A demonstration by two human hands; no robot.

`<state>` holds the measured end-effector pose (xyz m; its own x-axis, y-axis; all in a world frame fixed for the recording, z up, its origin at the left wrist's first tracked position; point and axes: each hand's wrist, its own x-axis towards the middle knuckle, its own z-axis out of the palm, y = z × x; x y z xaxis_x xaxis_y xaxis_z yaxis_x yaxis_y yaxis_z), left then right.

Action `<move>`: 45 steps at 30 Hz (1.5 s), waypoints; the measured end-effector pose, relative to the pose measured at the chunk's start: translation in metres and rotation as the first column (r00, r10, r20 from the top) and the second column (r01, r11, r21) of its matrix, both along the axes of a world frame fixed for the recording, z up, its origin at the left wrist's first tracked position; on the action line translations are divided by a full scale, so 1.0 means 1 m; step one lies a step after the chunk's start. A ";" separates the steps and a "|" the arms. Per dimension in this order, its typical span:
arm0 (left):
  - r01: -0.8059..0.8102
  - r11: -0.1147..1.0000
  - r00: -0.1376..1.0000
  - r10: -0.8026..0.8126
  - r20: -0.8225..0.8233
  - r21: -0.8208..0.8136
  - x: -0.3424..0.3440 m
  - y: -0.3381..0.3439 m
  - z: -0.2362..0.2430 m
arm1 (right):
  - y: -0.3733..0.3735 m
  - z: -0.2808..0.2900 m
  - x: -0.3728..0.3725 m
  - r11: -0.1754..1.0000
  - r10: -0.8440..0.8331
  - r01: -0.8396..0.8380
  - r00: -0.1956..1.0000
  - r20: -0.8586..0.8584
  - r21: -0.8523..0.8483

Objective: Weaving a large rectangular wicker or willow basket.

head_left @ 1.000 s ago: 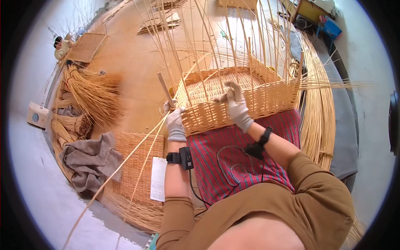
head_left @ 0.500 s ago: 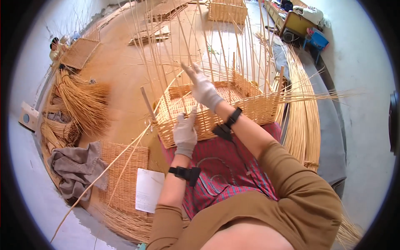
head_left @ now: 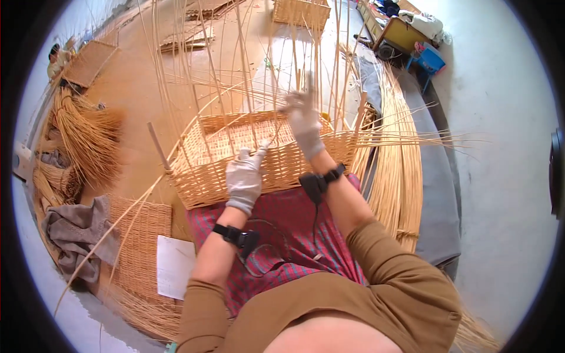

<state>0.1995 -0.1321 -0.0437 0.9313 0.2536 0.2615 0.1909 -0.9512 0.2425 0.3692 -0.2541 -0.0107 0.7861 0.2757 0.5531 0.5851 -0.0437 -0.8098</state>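
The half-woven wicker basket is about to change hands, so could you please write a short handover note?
Left hand: gloved, resting on the near wall of the rectangular pale wicker basket in the lap.
Right hand: gloved, raised, gripping a thin cane strand among the upright stakes.
Done: base and low walls woven.
Left: upper walls; stakes stand untrimmed.
Spare cane bundle lies at the right.

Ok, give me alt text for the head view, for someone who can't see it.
A person in grey gloves weaves a rectangular wicker basket resting against their lap: the left hand presses on its near wall while the right hand is raised among the tall upright stakes. Bundled willow rods lie to the left, and a white sheet of paper lies on a woven mat.
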 end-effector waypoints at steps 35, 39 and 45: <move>0.234 0.902 0.971 -0.236 0.039 -0.362 0.130 -0.173 0.008 | -0.184 -0.014 0.078 0.782 -0.474 0.584 0.784 0.401 -0.217; 0.131 0.936 0.963 -0.199 -0.183 -0.327 0.135 -0.175 0.018 | -0.167 0.015 0.124 0.976 -0.216 0.210 0.948 0.234 0.047; 0.146 0.959 0.962 -0.195 -0.193 -0.241 0.145 -0.176 0.013 | -0.244 0.020 0.068 0.881 -0.436 0.473 0.824 -0.362 0.014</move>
